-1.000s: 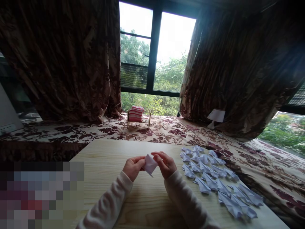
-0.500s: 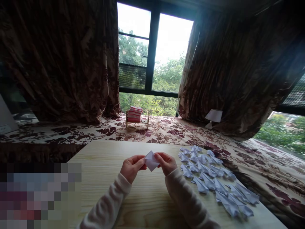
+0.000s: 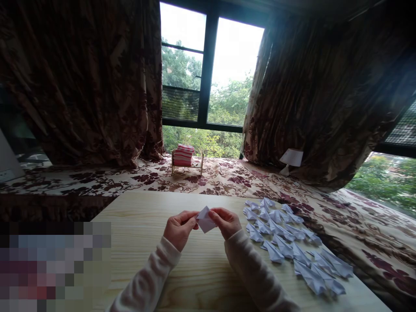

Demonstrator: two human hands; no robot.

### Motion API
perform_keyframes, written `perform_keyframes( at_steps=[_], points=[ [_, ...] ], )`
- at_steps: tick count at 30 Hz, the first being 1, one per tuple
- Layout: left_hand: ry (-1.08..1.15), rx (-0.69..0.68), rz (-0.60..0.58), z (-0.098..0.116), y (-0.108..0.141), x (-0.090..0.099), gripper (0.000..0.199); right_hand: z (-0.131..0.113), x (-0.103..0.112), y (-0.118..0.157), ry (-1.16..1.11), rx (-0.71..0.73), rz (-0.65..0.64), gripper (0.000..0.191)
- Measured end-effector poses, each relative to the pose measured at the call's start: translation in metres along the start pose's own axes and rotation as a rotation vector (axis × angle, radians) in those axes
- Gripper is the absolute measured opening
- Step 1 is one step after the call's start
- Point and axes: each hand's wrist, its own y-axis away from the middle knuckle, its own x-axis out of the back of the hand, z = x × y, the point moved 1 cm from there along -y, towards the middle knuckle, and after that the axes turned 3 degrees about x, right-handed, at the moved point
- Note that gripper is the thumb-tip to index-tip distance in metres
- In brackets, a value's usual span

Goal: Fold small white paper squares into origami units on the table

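A small white folded paper (image 3: 206,220), diamond-shaped, is held up above the light wooden table (image 3: 139,216). My left hand (image 3: 179,228) pinches its left corner between thumb and fingers. At the right corner, my right hand (image 3: 226,222) grips the paper the same way, its thumb near the upper right edge. Several folded white paper pieces (image 3: 282,247) with pointed ends lie in rows on the table to the right of my right hand.
Behind the table, a flower-patterned cloth (image 3: 221,177) covers a ledge. On it stand a small rack (image 3: 186,168) with red-and-white striped folded cloths (image 3: 183,155) and a white-shaded lamp (image 3: 291,157). Dark patterned curtains flank the window.
Both hands still hold the paper, which has shifted very slightly left. My right fingertips have moved a little left along its edge.
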Motion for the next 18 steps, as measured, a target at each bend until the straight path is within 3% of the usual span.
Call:
perform_keyframes(
  at_steps=[12,18],
  points=[
    [-0.107,-0.112,-0.097,0.0034,0.0047,-0.0045,0.023,-0.002,0.0017,0.0007,0.08,0.017,0.032,0.032],
    [-0.149,-0.131,-0.038,0.0042,0.0058,-0.0058,0.024,-0.0057,-0.0003,0.0018,0.062,0.013,0.024,0.034]
  ],
)
